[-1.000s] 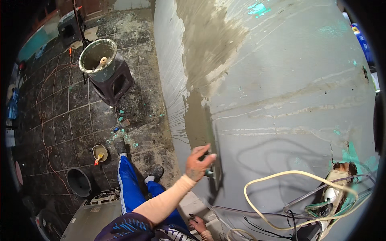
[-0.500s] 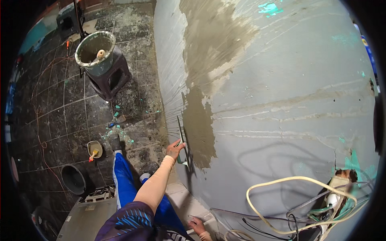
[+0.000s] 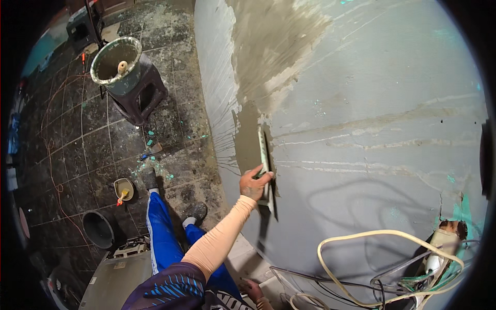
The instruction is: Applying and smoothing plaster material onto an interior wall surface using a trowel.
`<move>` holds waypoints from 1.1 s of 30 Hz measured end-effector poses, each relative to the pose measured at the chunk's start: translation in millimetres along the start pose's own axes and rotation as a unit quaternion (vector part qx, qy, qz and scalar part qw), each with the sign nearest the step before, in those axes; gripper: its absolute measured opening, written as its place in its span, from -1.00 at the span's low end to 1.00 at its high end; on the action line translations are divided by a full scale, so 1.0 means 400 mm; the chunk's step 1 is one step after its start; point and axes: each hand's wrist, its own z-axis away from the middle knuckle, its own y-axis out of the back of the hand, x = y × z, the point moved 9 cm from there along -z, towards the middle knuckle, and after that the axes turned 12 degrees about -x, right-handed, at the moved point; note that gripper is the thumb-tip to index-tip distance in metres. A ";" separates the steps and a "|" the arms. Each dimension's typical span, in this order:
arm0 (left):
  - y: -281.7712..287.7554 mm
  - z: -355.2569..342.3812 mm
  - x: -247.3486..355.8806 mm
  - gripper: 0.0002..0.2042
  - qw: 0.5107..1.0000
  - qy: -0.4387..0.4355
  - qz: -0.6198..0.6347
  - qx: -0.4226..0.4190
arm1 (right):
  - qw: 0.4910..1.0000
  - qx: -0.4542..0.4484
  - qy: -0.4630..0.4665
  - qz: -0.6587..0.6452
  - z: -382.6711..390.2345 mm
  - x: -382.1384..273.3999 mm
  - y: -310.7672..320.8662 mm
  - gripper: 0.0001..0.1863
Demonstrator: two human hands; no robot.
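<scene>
Since half a second ago my arm has stretched further, and the flat steel plastering trowel (image 3: 264, 164) has climbed higher on the grey plastered wall (image 3: 372, 129). My left hand (image 3: 254, 183) is closed around the handle, fingers (image 3: 262, 177) clamped on it. The blade stands almost upright, its long axis running up the wall, pressed on the wet brown plaster patch (image 3: 248, 139), which continues above and to the left of my fingers. My right hand (image 3: 251, 288) is low and near my body, well apart from the trowel; whether it holds anything I cannot tell.
</scene>
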 end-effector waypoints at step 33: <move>-0.002 0.032 0.284 -0.47 0.977 -0.021 0.208 -0.046 | 0.985 0.026 0.026 0.170 -0.032 -0.030 0.029 -0.55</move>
